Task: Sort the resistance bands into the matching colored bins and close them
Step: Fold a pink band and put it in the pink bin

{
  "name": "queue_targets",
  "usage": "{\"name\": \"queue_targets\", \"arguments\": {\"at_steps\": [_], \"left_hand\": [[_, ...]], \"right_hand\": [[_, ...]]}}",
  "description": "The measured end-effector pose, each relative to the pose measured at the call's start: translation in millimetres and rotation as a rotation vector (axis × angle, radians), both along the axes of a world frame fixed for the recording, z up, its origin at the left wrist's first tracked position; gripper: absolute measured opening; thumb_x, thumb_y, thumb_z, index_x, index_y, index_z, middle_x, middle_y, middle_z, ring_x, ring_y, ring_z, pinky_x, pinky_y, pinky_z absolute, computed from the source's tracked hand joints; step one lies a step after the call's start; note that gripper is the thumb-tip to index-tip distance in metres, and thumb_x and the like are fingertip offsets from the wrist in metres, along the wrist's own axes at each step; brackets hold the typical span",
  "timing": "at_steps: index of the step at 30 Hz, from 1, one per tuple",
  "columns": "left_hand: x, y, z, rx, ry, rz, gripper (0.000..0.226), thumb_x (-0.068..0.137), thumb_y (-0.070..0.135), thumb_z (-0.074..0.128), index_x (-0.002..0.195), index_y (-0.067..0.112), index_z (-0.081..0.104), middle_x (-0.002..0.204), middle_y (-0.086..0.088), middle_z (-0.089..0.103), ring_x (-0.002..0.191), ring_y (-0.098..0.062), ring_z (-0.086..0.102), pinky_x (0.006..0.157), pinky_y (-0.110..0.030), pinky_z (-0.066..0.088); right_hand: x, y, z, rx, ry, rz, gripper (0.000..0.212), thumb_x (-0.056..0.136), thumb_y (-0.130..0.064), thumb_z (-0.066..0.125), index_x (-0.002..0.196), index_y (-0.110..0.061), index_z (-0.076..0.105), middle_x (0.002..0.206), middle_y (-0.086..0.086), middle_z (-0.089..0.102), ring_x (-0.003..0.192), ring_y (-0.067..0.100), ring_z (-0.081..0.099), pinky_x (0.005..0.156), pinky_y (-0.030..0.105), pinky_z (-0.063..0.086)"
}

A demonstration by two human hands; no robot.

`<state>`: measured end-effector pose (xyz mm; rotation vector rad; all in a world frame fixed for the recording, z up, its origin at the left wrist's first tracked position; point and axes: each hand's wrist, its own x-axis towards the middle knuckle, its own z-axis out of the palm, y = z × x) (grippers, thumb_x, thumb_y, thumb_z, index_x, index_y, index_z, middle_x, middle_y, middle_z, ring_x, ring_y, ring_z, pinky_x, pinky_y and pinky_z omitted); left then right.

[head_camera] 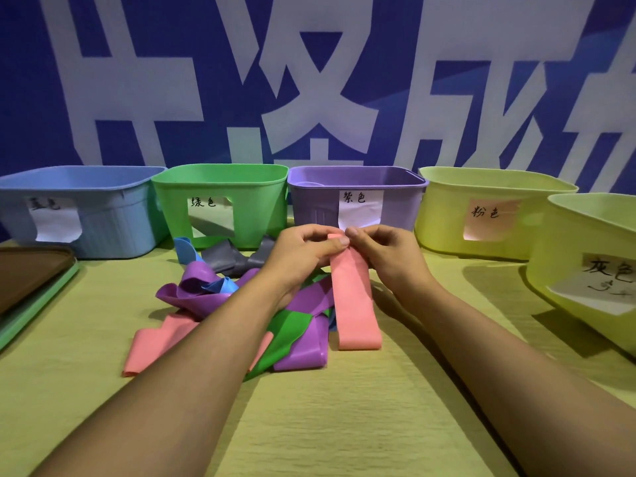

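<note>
Both forearms extended forward, left grip (306, 249) and right grip (382, 251) fingertip to fingertip, fingers curled in pinches.

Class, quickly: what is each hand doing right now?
Left hand: pinching the top end of the pink band.
Right hand: pinching the same end of the pink band.

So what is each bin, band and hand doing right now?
blue bin: open, no lid.
green bin: open.
purple bin: open.
two yellow bins: open.
pink band: pinched at the top, hanging flat.
left hand: pinching it.
right hand: pinching it.
band pile: tangled on table.
</note>
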<state>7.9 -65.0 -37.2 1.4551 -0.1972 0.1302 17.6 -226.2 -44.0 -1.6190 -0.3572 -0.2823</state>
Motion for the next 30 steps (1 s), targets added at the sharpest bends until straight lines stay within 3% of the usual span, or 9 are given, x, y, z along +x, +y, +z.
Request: {"name": "queue_targets", "arguments": {"at_steps": [2, 6, 9, 15, 20, 23, 25, 27, 30], "left_hand": [[-2, -2, 2, -0.009, 0.035, -0.009, 0.005, 0.090, 0.011, 0.075, 0.095, 0.009, 0.075, 0.091, -0.009, 0.077, 0.080, -0.017, 0.074, 0.066, -0.022, 0.056], [-2, -2, 4, 0.011, 0.098, 0.030, 0.033, 0.097, 0.039, 0.067, 0.095, 0.006, 0.076, 0.087, -0.009, 0.078, 0.073, -0.016, 0.072, 0.070, -0.025, 0.056], [0, -2, 1, 0.064, 0.102, 0.073, 0.047, 0.094, 0.047, 0.069, 0.097, 0.001, 0.078, 0.084, -0.013, 0.074, 0.075, -0.023, 0.063, 0.072, -0.033, 0.047], [0, 2, -2, 0.082, 0.046, 0.092, 0.049, 0.087, 0.045, 0.079, 0.091, -0.004, 0.074, 0.089, -0.022, 0.071, 0.081, -0.028, 0.062, 0.078, -0.042, 0.048], [1, 2, 0, 0.082, 0.033, 0.100, 0.024, 0.091, 0.031, 0.077, 0.084, 0.008, 0.076, 0.084, -0.016, 0.076, 0.074, -0.022, 0.068, 0.068, -0.029, 0.055], [1, 2, 0, 0.033, 0.027, 0.077, 0.024, 0.092, 0.025, 0.076, 0.096, 0.002, 0.076, 0.093, -0.019, 0.076, 0.080, -0.022, 0.069, 0.069, -0.027, 0.057], [0, 1, 0, 0.016, 0.016, 0.068, 0.022, 0.092, 0.022, 0.076, 0.100, 0.001, 0.076, 0.101, -0.021, 0.077, 0.085, -0.024, 0.071, 0.077, -0.032, 0.059], [-1, 0, 1, 0.013, 0.011, 0.055, 0.016, 0.091, 0.019, 0.077, 0.097, 0.005, 0.077, 0.100, -0.018, 0.078, 0.087, -0.024, 0.073, 0.083, -0.036, 0.059], [-1, 0, 1, 0.030, -0.003, 0.045, 0.008, 0.088, 0.018, 0.079, 0.091, 0.010, 0.077, 0.094, -0.013, 0.079, 0.085, -0.023, 0.074, 0.077, -0.032, 0.059]], "right_hand": [[1, -1, -1, 0.008, -0.010, 0.015, 0.013, 0.093, -0.025, 0.072, 0.087, -0.016, 0.077, 0.081, 0.002, 0.077, 0.075, 0.010, 0.068, 0.072, 0.030, 0.057], [1, 0, -1, 0.027, -0.018, 0.038, 0.006, 0.091, -0.021, 0.075, 0.091, -0.016, 0.077, 0.084, 0.000, 0.077, 0.079, 0.010, 0.070, 0.075, 0.030, 0.058], [1, 1, -1, 0.046, -0.020, 0.060, 0.006, 0.091, -0.016, 0.074, 0.095, -0.012, 0.076, 0.086, 0.000, 0.077, 0.080, 0.010, 0.071, 0.074, 0.028, 0.057], [-1, 0, 1, 0.037, -0.032, 0.052, 0.009, 0.090, -0.012, 0.074, 0.099, -0.012, 0.076, 0.094, 0.005, 0.078, 0.089, 0.015, 0.074, 0.083, 0.033, 0.061], [-3, 2, 0, 0.054, -0.003, 0.064, 0.009, 0.090, -0.013, 0.075, 0.099, -0.015, 0.074, 0.095, 0.004, 0.078, 0.090, 0.015, 0.073, 0.082, 0.034, 0.062], [-9, 4, 2, 0.071, 0.062, 0.051, 0.013, 0.093, -0.023, 0.073, 0.100, -0.013, 0.075, 0.094, 0.002, 0.078, 0.089, 0.014, 0.072, 0.076, 0.029, 0.061], [-14, 5, 3, 0.098, 0.149, 0.054, 0.029, 0.095, -0.036, 0.070, 0.100, -0.008, 0.075, 0.091, 0.007, 0.077, 0.081, 0.015, 0.072, 0.068, 0.027, 0.059], [-16, 4, 6, 0.085, 0.205, 0.023, 0.045, 0.094, -0.048, 0.066, 0.101, -0.005, 0.076, 0.091, 0.016, 0.076, 0.074, 0.017, 0.071, 0.062, 0.029, 0.056], [-16, 2, 7, 0.017, 0.178, -0.050, 0.049, 0.091, -0.056, 0.066, 0.094, -0.009, 0.079, 0.089, 0.021, 0.075, 0.072, 0.020, 0.070, 0.062, 0.032, 0.055]]}}
